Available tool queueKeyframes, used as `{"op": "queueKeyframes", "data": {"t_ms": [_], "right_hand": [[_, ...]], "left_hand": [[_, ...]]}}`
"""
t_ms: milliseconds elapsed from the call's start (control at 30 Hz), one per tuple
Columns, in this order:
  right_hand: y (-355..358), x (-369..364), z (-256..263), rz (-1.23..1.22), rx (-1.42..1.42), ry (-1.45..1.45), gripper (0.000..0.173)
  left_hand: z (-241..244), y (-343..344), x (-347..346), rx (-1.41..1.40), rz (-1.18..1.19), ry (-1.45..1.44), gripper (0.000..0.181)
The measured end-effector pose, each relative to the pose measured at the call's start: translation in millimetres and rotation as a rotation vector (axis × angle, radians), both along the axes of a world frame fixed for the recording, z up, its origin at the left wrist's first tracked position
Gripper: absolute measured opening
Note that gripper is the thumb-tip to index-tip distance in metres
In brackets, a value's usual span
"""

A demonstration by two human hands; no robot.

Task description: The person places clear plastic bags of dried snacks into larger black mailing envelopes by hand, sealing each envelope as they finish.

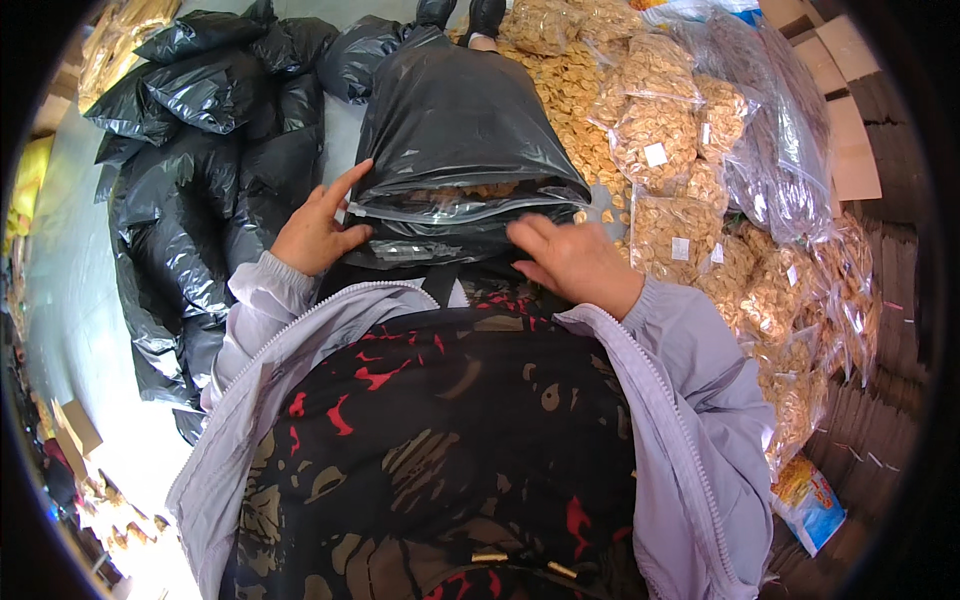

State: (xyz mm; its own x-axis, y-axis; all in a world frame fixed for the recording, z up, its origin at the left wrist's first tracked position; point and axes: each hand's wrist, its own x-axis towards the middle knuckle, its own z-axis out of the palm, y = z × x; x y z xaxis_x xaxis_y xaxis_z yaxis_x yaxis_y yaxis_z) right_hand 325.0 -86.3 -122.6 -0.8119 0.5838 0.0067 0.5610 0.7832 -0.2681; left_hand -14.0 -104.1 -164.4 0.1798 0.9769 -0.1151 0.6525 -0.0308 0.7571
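Observation:
A large black plastic bag (457, 112) lies in front of me with its mouth towards my body. A pale zip strip (472, 216) runs across the mouth, and brown contents (469, 192) show through a gap beside it. At the left corner of the mouth is my left hand (319, 225), index finger and thumb spread apart at the bag's edge. My right hand (574, 259) is at the right end of the mouth, its fingers bent over the near edge and slightly blurred. Whether those fingers pinch the plastic I cannot tell.
Filled black bags (195, 180) are piled to the left. Loose brown disc-shaped pieces (574, 97) and clear bags of them (660, 142) lie to the right. Stacked cardboard (847, 142) stands at far right. A person's dark shoes (486, 19) show beyond the bag.

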Motion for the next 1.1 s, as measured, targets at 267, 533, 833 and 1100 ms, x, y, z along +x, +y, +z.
{"op": "queueKeyframes", "data": {"t_ms": [267, 533, 833, 1100], "right_hand": [[-6.0, 38.4, -11.9, -0.131, 0.012, -0.304, 0.021], [15.8, 25.6, 6.2, -0.582, 0.045, 0.249, 0.033], [63.4, 9.4, -62.9, -0.406, -0.865, 0.790, 0.056], [83.6, 30.0, -99.9, -0.793, -0.588, 0.798, 0.045]], "left_hand": [[-29.0, 37.7, 30.8, 0.063, 0.153, 0.003, 0.042], [-54.5, 38.8, 19.7, 0.165, 0.249, -0.120, 0.044], [-111.4, 42.0, 0.7, 0.186, 0.302, -0.280, 0.027], [-78.5, 59.9, 9.3, -0.012, 0.373, -0.766, 0.047]]}}
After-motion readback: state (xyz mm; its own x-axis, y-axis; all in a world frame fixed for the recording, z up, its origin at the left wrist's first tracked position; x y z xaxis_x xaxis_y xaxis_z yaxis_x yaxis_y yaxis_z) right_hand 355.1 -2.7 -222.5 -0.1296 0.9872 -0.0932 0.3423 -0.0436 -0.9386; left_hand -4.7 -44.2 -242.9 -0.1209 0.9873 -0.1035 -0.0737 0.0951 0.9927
